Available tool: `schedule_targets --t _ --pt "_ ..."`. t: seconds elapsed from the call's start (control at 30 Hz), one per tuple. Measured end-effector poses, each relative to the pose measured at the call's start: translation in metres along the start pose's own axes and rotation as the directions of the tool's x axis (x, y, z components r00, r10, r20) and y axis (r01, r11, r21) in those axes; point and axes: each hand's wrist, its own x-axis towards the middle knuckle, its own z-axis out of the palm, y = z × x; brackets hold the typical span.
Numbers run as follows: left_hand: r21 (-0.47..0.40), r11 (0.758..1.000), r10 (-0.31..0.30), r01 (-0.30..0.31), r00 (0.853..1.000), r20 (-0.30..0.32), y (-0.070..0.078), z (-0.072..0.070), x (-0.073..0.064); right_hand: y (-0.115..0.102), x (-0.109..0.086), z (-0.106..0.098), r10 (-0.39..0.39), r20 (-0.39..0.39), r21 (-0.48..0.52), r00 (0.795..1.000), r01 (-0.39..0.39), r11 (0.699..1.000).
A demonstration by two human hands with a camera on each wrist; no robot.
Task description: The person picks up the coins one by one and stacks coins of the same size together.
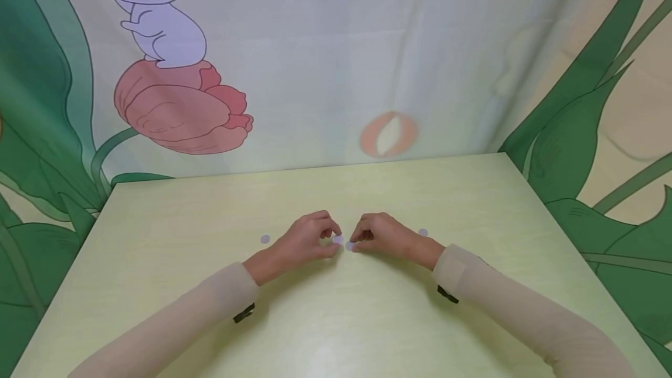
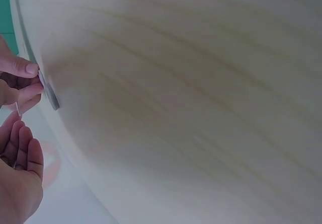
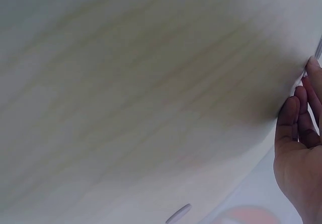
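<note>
- Pinches a pale round disc in the left hand.
- Grips a second disc in the right hand, close by.
- Leaves a third disc left of the left hand, a fourth disc right of the right hand.
- Seems about halfway, with two left untouched.

— Where did the head view look from?
— High up, farthest back, facing forward and down over the pale yellow-green, streaked tabletop toward the white, leaf-printed cloth backdrop
— And the wrist views?
— Both looked, tilted, across that tabletop from close by, sharing the oval coral-and-white print with the head view
</note>
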Motion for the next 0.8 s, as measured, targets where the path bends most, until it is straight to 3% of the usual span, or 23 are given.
schedule_targets --t 0.37,0.8 --pt "-0.025 0.997 -0.065 0.068 0.994 0.092 0.003 0.008 0.013 0.0 -0.002 0.0 0.008 0.005 0.023 1.0 -0.008 1.0" --pt "0.008 0.996 -0.084 0.083 0.987 0.14 0.0 0.015 0.022 -0.005 -0.003 -0.004 0.004 0.011 0.027 1.0 -0.004 1.0"
